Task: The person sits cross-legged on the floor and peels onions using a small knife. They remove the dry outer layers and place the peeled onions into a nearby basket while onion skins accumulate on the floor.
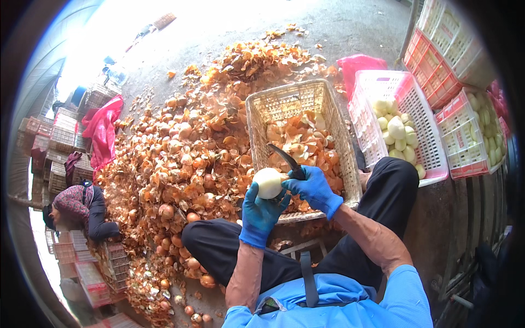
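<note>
A peeled white onion (268, 183) rests in my left hand (261, 210), which wears a blue glove and curls its fingers around the bulb from below. My right hand (313, 189), gloved the same way, grips the black handle of a knife (284, 156). Its dark curved blade points up and left, past the onion. Thumb and fingertips of the right hand meet the onion's right end, where a bit of brownish skin shows. Beneath both hands stands a worn plastic crate (348, 164) holding loose onion skins (301, 135).
A heap of unpeeled onions and skins (176, 151) spreads left. On the right, a pink-and-white crate (426, 135) holds peeled onions (397, 129), beside stacked crates (434, 61). Another person (82, 205) bends over at the far left, near more crates (65, 135) and a pink sack (102, 131).
</note>
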A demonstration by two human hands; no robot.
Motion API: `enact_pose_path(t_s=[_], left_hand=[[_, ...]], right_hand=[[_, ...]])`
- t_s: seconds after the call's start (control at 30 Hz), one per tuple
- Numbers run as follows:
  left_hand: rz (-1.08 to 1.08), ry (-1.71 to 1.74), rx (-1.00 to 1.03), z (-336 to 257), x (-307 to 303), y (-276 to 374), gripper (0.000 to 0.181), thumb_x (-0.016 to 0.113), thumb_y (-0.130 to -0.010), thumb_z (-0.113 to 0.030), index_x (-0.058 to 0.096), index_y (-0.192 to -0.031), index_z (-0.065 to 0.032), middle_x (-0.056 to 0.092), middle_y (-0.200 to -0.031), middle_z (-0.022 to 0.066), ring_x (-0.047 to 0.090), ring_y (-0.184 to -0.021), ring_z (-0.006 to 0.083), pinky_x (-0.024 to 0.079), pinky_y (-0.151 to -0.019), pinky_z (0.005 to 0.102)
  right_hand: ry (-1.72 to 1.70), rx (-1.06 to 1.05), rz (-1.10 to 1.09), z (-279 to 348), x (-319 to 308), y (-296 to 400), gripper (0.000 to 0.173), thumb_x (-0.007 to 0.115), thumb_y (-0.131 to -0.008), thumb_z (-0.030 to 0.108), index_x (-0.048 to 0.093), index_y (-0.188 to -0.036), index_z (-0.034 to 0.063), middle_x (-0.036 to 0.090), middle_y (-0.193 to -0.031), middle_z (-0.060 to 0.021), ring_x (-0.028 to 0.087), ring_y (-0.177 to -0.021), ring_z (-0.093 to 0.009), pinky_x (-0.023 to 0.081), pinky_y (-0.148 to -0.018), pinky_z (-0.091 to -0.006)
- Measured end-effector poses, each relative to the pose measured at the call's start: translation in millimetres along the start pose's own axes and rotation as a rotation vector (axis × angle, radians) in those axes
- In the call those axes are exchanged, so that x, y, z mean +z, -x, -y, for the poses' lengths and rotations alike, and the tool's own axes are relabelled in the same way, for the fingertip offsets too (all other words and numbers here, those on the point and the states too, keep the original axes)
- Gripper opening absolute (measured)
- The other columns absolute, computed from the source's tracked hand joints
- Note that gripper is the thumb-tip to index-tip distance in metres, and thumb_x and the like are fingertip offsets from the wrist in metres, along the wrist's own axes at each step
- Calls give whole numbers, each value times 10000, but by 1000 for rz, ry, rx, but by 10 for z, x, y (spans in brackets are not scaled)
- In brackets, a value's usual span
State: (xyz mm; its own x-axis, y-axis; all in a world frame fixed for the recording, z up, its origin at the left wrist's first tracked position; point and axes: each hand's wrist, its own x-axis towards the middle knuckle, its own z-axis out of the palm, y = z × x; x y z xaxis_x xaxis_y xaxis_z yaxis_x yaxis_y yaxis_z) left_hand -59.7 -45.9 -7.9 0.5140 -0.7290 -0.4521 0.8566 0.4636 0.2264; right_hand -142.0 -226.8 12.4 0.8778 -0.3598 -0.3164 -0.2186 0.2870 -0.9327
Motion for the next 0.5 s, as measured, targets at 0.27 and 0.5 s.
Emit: enact_pose_path(t_s=[0.27, 0.5], left_hand=[[58, 163, -20, 42, -20, -14, 719, 764, -894, -350, 461, -1484, -71, 551, -1431, 188, 571, -1281, 361, 483, -1081, 555], [153, 155, 5, -14, -125, 33, 751, 744, -852, -349, 457, -1483, -62, 543, -1436, 192, 557, -1297, 381, 493, -1075, 559]], right_hand=[[-51, 55, -62, -20, -8, 7, 163, 760, -841, 144, 684, -859, 1, 700, -724, -64, 617, -562, -94, 487, -499, -258], [-243, 124, 11, 9, 2, 46, 154, 764, -838, 117, 655, -868, 12, 654, -675, -56, 594, -496, -122, 489, -460, -272]])
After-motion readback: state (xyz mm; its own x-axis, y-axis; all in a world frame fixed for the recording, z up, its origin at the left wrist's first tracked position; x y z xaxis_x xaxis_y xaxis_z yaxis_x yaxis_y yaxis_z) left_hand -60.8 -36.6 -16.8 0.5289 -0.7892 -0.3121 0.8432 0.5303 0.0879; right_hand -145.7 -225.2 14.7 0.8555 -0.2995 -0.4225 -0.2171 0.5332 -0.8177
